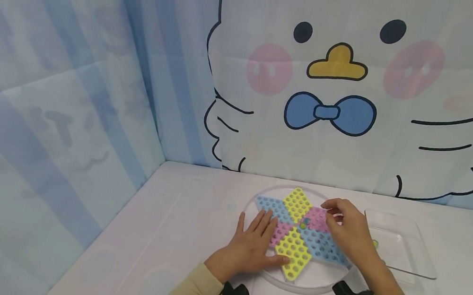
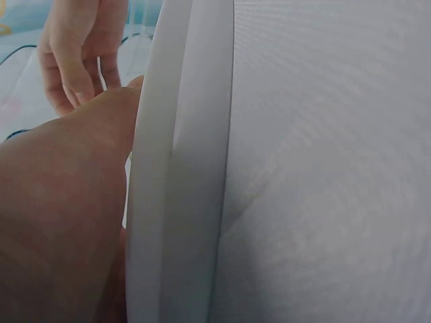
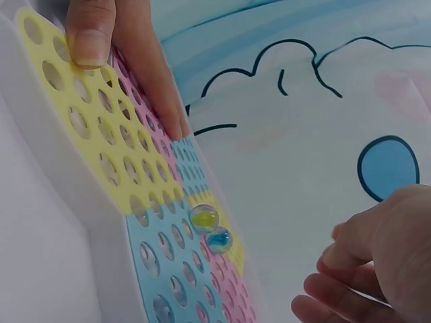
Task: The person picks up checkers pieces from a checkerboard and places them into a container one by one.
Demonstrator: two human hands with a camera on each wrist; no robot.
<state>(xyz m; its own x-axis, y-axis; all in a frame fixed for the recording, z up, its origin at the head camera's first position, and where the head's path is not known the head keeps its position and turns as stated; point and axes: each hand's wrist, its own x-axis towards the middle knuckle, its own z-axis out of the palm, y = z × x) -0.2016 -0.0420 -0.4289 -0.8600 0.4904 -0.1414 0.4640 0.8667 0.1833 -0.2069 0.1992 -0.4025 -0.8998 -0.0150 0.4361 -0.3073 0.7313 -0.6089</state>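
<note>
A round white Chinese checkers board (image 1: 327, 273) carries a star of perforated yellow, pink and blue sections. My left hand (image 1: 250, 247) lies spread across its left side, fingers straight, thumb on the near yellow section. Near the star's centre, a yellow-green marble (image 3: 204, 219) and a blue marble (image 3: 219, 240) sit side by side. Over the right-hand pink section hovers my right hand (image 1: 350, 232), fingers loosely bent, with nothing visible between them. In the left wrist view, the board's edge (image 2: 151, 188) fills the middle, and my right hand (image 2: 84, 50) shows beyond it.
A clear plastic tray (image 1: 416, 255) stands right of the board, behind my right forearm, with a yellow-green marble (image 1: 375, 243) in it. The white table (image 1: 161, 221) meets a printed curtain (image 1: 182, 90) at the back and left.
</note>
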